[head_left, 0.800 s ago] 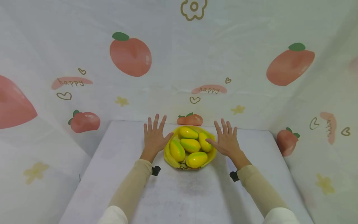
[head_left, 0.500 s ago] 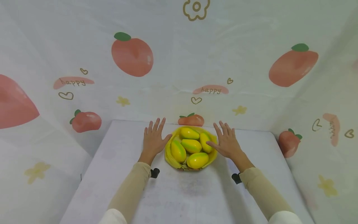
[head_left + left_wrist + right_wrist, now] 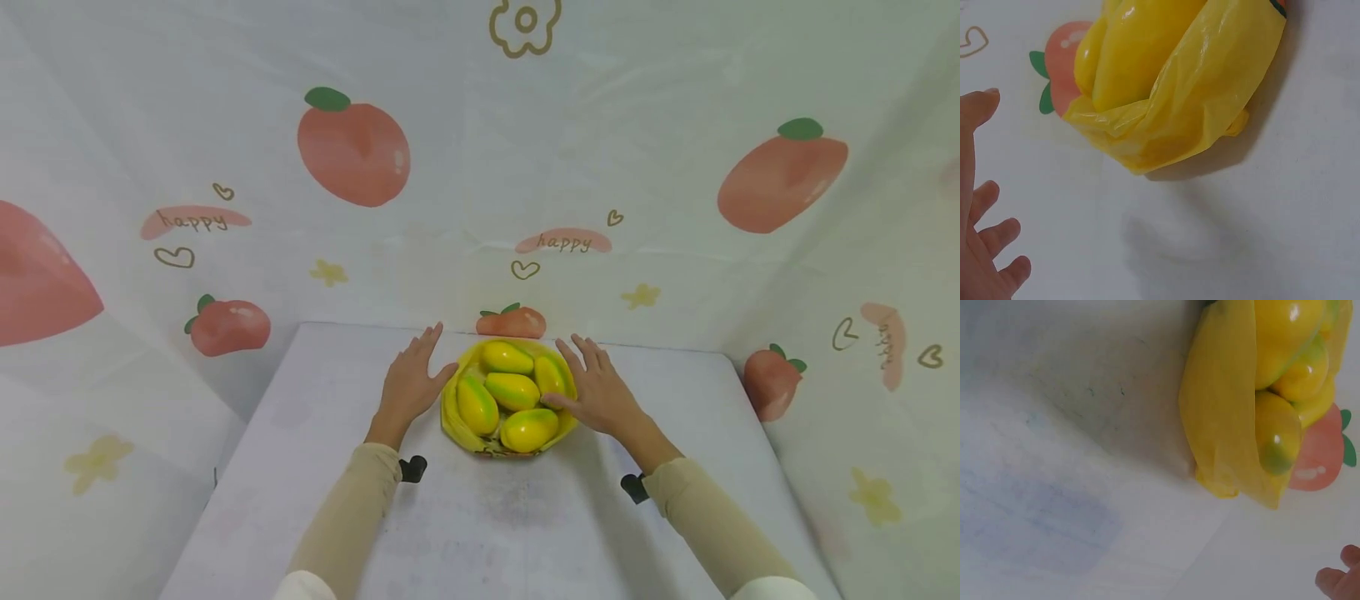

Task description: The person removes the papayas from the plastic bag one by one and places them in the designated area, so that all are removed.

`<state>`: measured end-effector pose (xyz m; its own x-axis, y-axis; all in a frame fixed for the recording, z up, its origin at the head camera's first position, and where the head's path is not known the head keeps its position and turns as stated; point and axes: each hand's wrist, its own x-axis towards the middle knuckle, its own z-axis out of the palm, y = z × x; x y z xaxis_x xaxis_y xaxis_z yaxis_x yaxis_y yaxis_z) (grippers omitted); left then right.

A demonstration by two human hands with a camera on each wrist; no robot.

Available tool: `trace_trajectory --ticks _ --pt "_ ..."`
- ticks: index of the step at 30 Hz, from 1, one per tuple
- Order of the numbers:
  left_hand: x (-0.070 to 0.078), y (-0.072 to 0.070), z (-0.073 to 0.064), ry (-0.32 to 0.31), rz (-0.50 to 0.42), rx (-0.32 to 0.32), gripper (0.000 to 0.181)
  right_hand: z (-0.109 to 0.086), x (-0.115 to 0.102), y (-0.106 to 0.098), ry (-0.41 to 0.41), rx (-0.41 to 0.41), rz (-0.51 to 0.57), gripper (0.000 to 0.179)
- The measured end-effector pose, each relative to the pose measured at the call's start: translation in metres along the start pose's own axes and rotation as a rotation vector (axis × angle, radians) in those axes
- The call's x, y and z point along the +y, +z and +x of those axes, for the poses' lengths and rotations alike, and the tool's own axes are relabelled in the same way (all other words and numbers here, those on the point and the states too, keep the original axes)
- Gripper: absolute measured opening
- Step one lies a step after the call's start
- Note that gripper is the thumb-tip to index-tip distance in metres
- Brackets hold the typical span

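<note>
Several yellow-green mangoes (image 3: 512, 391) lie in a round container lined with a yellow plastic bag (image 3: 461, 429), near the back of the table. To its left is my left hand (image 3: 408, 383), fingers straight and thumb pointing at the bag's rim; in the left wrist view a gap separates the fingers from the yellow bag (image 3: 1197, 119). My right hand (image 3: 603, 396) hovers at the container's right side with its fingers extended. Its thumb overlaps the rightmost mango (image 3: 551, 377) in the head view; contact cannot be told. Neither hand holds anything.
A white-covered table (image 3: 480, 533) stretches in front of the container. White cloth walls (image 3: 450, 150) printed with red fruit and flowers enclose the back and both sides. Black wrist devices (image 3: 412, 469) sit below the sleeves.
Both hands have turned and lowered slightly, with their fingers drawn closer together. The right hand has shifted a little left toward the container. The mangoes and bag stay where they were.
</note>
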<state>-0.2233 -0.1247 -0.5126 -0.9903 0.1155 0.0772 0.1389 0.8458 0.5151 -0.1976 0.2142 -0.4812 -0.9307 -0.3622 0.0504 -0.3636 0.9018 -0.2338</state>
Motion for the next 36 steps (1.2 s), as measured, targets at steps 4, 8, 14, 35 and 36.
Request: trace_trajectory --ticks 4,8,14,35,36 --pt "-0.004 0.004 -0.002 -0.02 -0.078 -0.008 0.077 -0.003 -0.005 0.005 -0.006 -0.027 0.04 0.098" --pt "-0.008 0.011 -0.006 -0.028 -0.15 -0.013 0.075 -0.004 -0.009 0.011 -0.017 -0.043 0.071 0.099" --pt "-0.012 0.02 -0.01 -0.039 -0.235 -0.096 0.073 -0.009 -0.013 0.016 -0.03 -0.067 0.175 0.1" --pt "-0.029 0.046 -0.025 -0.095 -0.393 -0.201 0.067 -0.017 -0.027 0.036 -0.062 -0.106 0.279 0.095" --pt "-0.03 0.047 -0.025 -0.097 -0.402 -0.201 0.068 -0.017 -0.027 0.037 -0.063 -0.107 0.283 0.094"
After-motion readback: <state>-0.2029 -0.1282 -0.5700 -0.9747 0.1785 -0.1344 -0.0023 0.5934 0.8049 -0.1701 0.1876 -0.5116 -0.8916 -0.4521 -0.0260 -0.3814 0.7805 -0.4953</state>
